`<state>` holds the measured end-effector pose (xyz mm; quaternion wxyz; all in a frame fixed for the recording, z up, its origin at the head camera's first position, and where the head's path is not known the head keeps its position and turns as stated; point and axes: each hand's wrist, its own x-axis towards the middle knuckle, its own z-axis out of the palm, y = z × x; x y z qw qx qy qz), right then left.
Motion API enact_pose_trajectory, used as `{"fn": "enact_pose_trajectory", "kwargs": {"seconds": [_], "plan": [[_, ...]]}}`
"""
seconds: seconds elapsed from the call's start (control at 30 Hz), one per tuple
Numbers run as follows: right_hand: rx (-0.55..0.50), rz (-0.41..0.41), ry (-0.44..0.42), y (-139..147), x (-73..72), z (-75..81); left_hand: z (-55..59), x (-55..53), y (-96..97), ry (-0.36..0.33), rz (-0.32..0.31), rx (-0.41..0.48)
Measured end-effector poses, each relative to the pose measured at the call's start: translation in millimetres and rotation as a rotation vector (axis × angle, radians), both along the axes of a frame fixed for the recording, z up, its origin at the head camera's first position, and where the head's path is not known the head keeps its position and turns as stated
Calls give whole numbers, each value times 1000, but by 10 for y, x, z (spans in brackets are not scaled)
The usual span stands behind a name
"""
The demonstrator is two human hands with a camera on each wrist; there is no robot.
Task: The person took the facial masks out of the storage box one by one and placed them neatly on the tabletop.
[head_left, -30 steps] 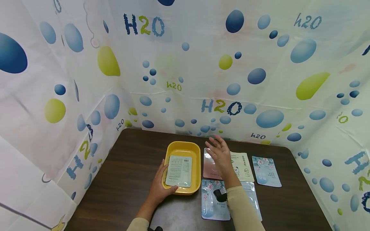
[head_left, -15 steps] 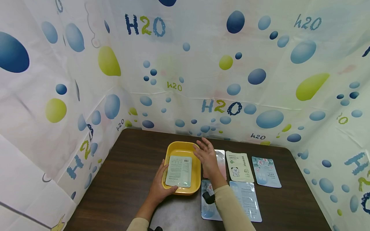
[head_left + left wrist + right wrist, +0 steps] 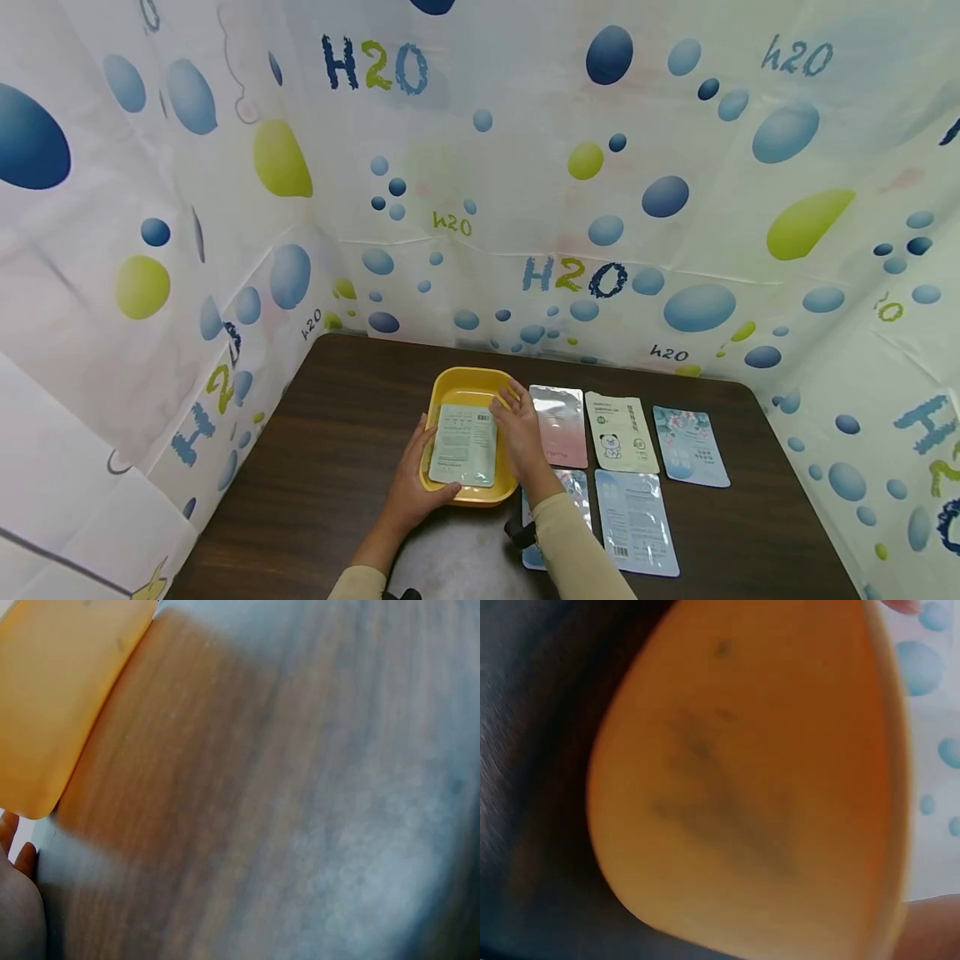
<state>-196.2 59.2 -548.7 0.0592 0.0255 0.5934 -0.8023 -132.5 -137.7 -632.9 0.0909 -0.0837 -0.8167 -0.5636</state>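
On the dark table stands a yellow plastic tray (image 3: 472, 385) holding a pale green sheet mask packet (image 3: 463, 446), printed side up. My left hand (image 3: 417, 477) grips the tray's near left corner, fingers along the left side and thumb at the front rim. At the right side, my right hand (image 3: 521, 435) has its fingers spread and slightly bent over the rim, close to the packet's edge, pinching nothing. The tray's outer wall (image 3: 67, 697) fills the upper left of the left wrist view; in the right wrist view the wall (image 3: 742, 787) looms blurred and close.
Right of the tray lie a pink and silver packet (image 3: 558, 429), a cream packet with a bear (image 3: 621, 433) and a blue floral packet (image 3: 690, 446). Nearer are a blue packet (image 3: 637, 525) and another (image 3: 577, 492) partly under my right forearm. A printed curtain (image 3: 495, 167) surrounds the table.
My right hand has moved left and down from above the pink packet to the tray's right rim, uncovering the pink and cream packets. My left hand and the tray have stayed put.
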Motion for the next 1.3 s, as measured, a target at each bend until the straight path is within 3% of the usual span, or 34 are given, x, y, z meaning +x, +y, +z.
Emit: {"fn": "enact_pose_trajectory", "kwargs": {"seconds": [0.23,0.4,0.8,1.1,1.3], "plan": [[5,-31,-78,-80,-2,-130,5,7,-2,7,-5,6],[33,-45,-86,-118,-16,-190,5,3,-5,11,-9,10],[5,67,-154,-142,-10,-279,9,8,-3,5,-10,0],[-57,85,-90,-122,-5,-275,-3,9,-1,15,-23,4],[-100,149,-131,-120,-25,-268,-4,1,-2,24,-28,11]]}}
